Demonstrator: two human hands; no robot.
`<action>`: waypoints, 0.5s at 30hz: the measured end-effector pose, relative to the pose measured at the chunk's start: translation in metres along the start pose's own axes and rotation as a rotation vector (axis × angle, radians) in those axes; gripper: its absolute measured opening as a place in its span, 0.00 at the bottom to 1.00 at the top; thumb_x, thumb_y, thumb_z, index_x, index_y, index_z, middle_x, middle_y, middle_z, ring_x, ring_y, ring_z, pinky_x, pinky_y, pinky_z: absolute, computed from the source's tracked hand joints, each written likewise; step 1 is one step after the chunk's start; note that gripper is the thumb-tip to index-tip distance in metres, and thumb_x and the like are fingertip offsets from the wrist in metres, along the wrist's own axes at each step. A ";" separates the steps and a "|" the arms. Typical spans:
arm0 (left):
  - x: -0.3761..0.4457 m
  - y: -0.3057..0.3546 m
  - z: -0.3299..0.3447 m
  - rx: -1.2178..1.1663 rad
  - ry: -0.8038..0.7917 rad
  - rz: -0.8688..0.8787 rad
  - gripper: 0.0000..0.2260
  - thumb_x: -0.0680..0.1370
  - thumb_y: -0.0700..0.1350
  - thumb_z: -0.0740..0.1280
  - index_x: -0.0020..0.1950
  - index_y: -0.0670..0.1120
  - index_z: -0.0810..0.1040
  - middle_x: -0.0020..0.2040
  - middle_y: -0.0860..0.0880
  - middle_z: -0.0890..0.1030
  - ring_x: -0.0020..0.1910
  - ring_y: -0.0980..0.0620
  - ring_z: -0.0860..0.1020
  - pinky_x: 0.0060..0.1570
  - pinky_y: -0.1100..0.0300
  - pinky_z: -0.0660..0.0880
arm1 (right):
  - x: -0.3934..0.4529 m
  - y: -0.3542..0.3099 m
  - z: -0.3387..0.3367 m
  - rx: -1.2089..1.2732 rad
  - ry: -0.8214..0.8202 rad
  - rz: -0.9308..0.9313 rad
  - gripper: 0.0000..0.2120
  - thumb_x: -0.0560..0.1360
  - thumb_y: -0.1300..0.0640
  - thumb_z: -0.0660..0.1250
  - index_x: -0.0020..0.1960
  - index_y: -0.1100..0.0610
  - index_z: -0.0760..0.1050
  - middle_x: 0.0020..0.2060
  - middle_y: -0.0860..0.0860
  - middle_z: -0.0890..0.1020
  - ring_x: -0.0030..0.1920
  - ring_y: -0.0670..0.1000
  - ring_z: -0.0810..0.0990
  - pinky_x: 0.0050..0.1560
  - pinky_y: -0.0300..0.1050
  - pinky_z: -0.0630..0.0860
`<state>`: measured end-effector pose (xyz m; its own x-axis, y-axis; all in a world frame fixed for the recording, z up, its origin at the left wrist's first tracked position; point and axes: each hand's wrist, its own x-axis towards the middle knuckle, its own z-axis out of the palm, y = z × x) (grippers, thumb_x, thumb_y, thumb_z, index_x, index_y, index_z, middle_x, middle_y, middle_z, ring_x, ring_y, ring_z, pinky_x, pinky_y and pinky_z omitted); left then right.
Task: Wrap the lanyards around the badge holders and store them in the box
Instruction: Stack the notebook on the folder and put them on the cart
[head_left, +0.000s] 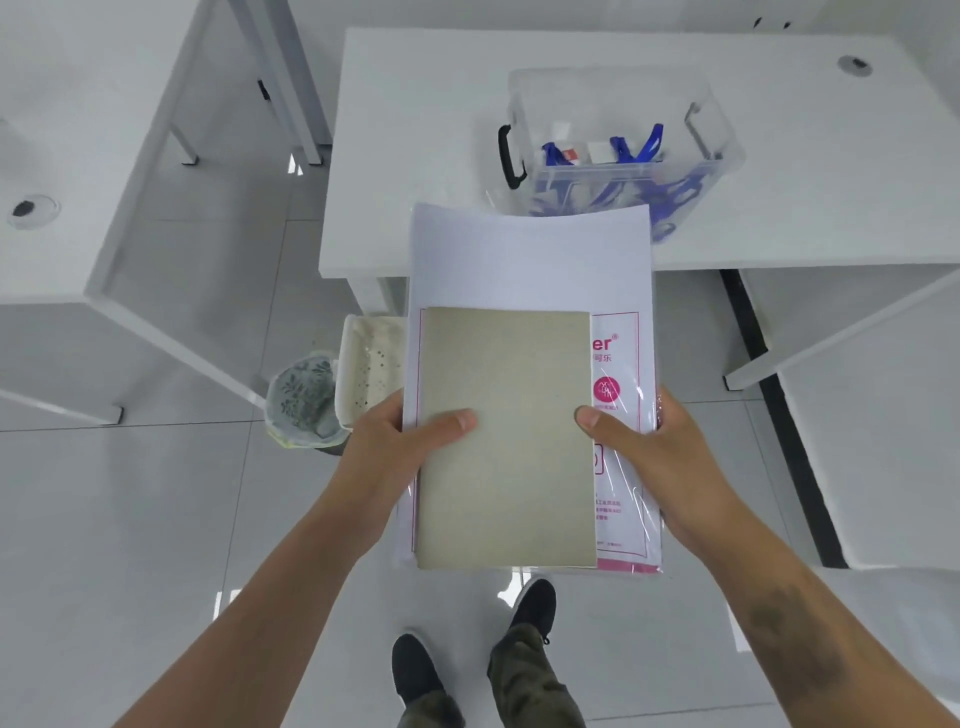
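Head view. Person stands on a tiled floor facing a white table (415, 156). Both hands carry a flat stack out in front, over the floor at the table's near edge. Left hand (400, 441) grips the stack's left edge, thumb pressed on top, fingers hidden beneath. Right hand (660, 457) mirrors it on the right edge, thumb on top, fingers under. Both are closed firmly on the stack; neither touches a lanyard.

Stack, top to bottom as seen: a grey-beige cardboard sheet (506, 441), a pink-printed plastic-wrapped paper pack (621, 415), and loose white sheets (530, 260) projecting forward over the table edge. The two-sided pinch with thumbs on top probably keeps the loose layers from sliding and holds the stack level.

Task items: the clear plastic storage box (618, 145) sits on the table just beyond the stack's far edge, lid off or not visible, black handle (509, 158) on its left end. Inside lie blue lanyards (649, 140) with pale badge holders (600, 150); the straps look loosely tangled rather than wrapped, though the box wall blurs detail.

A lined waste bin (304, 400) stands on the floor left of the stack.

Judgement: wrapping not yet begun; hands are occupied with the stack.
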<state>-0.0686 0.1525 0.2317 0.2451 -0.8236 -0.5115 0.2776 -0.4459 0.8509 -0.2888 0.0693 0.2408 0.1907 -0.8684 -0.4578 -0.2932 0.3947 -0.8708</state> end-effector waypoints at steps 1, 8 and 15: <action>0.002 -0.008 -0.006 -0.003 -0.003 -0.005 0.11 0.74 0.40 0.73 0.56 0.46 0.82 0.51 0.49 0.86 0.49 0.51 0.85 0.44 0.63 0.80 | 0.001 0.008 0.006 -0.003 0.006 0.005 0.12 0.70 0.50 0.75 0.50 0.44 0.75 0.35 0.42 0.83 0.37 0.45 0.83 0.39 0.41 0.78; 0.022 -0.066 -0.032 0.005 0.022 -0.078 0.11 0.73 0.40 0.74 0.55 0.47 0.83 0.50 0.48 0.87 0.49 0.48 0.85 0.49 0.56 0.81 | 0.017 0.069 0.035 -0.028 -0.008 0.075 0.13 0.70 0.51 0.76 0.51 0.47 0.76 0.37 0.45 0.83 0.37 0.47 0.82 0.41 0.43 0.78; 0.060 -0.165 -0.046 0.012 0.058 -0.195 0.13 0.70 0.42 0.77 0.54 0.48 0.84 0.49 0.47 0.87 0.49 0.46 0.85 0.54 0.48 0.80 | 0.067 0.165 0.058 -0.131 -0.070 0.120 0.12 0.71 0.50 0.74 0.51 0.44 0.75 0.40 0.46 0.84 0.39 0.46 0.84 0.33 0.32 0.76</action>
<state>-0.0570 0.1931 0.0549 0.2411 -0.6995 -0.6727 0.3146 -0.5994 0.7360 -0.2703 0.0938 0.0563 0.2100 -0.7925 -0.5726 -0.4360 0.4483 -0.7804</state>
